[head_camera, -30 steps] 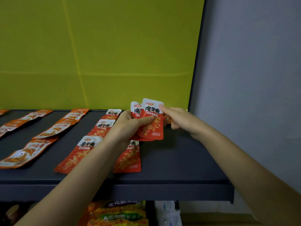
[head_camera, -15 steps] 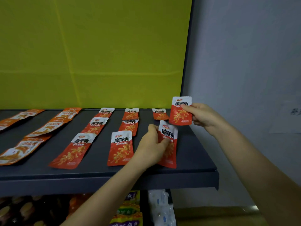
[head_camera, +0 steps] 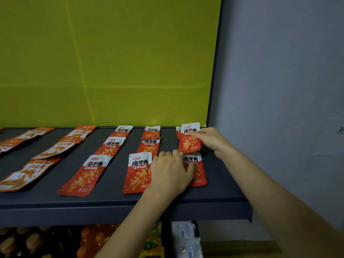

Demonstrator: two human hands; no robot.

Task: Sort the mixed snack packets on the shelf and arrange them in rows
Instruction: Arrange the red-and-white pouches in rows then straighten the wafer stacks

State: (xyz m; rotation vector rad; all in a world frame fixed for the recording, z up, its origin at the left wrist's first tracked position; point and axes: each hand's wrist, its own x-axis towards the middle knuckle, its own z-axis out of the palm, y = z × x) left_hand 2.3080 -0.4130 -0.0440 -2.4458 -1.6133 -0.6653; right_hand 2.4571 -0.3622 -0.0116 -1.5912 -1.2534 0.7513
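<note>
Head view. Dark shelf (head_camera: pixel 219 200) carries red snack packets in columns running front to back; orange ones lie further left. Left hand (head_camera: pixel 170 173) lies flat, fingers spread, pressing the front packet (head_camera: pixel 198 171) of the rightmost column, likely squaring it in line. Right hand (head_camera: pixel 210 139) pinches the middle packet (head_camera: pixel 189 140), setting it just behind. Half a second ago both packets were held off the shelf; now both are down.

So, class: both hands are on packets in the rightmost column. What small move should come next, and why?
Probably the right hand lowers its red packet flat into the gap behind the front packet that the left hand presses down; the packet looks tilted and overlaps the back packet.
</note>
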